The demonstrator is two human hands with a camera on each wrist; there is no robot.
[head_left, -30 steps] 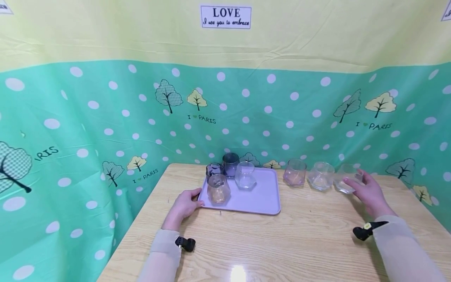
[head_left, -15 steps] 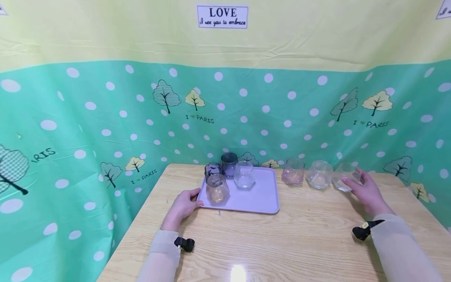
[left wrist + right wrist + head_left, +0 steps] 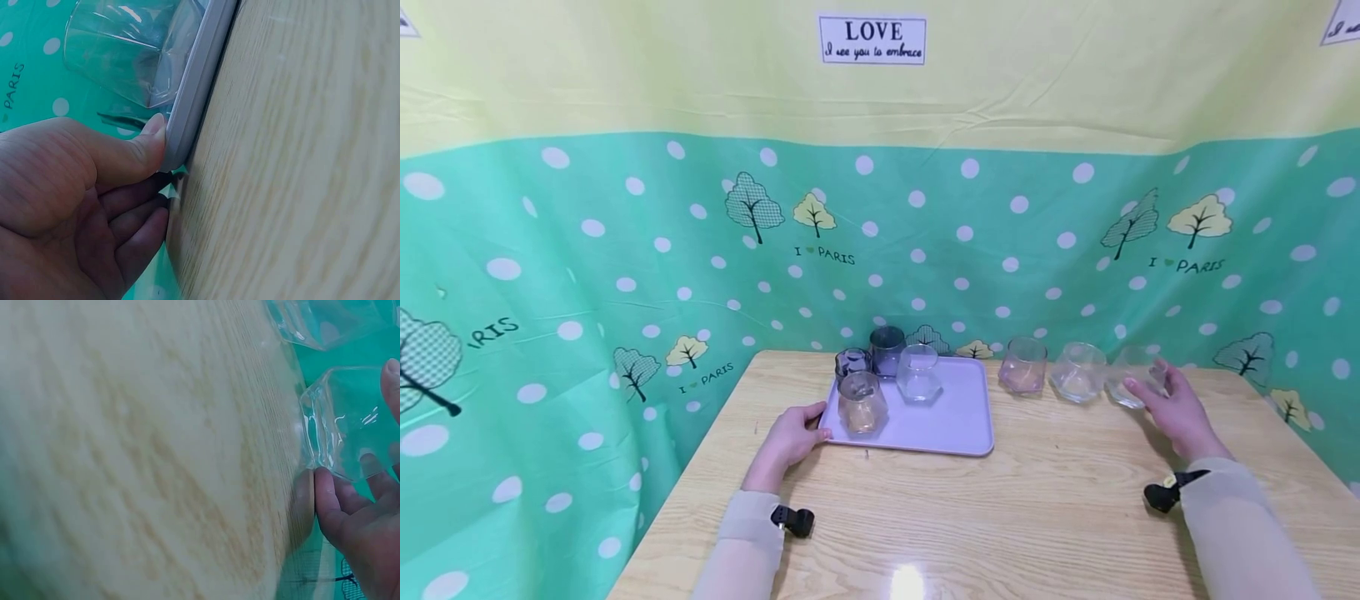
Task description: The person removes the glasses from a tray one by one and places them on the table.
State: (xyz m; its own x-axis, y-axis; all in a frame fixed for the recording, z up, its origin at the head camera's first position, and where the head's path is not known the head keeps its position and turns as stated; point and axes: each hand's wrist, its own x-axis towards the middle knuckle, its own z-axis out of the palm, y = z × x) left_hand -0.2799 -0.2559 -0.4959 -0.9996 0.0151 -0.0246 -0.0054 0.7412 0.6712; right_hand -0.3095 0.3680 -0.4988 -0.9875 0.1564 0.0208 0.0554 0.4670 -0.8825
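My left hand [image 3: 788, 437] grips the left edge of a pale lilac tray [image 3: 947, 421]; in the left wrist view its thumb [image 3: 147, 144] lies against the rim near a corner. On the tray's left half stand an amber-tinted glass [image 3: 862, 408], a clear glass [image 3: 919, 377], a dark glass [image 3: 888, 354] and a dark patterned glass [image 3: 853, 367]. Over on the right, my right hand [image 3: 1183, 421] holds a clear faceted glass [image 3: 344, 422], thumb on the near side and fingers around its far side. That glass stands upright at the table's back.
Left of the held glass, another clear glass [image 3: 1078, 375] and a pinkish glass [image 3: 1023, 368] stand in a row behind the wooden table's [image 3: 1000, 517] middle. A green and yellow curtain [image 3: 917, 250] hangs close behind the back edge.
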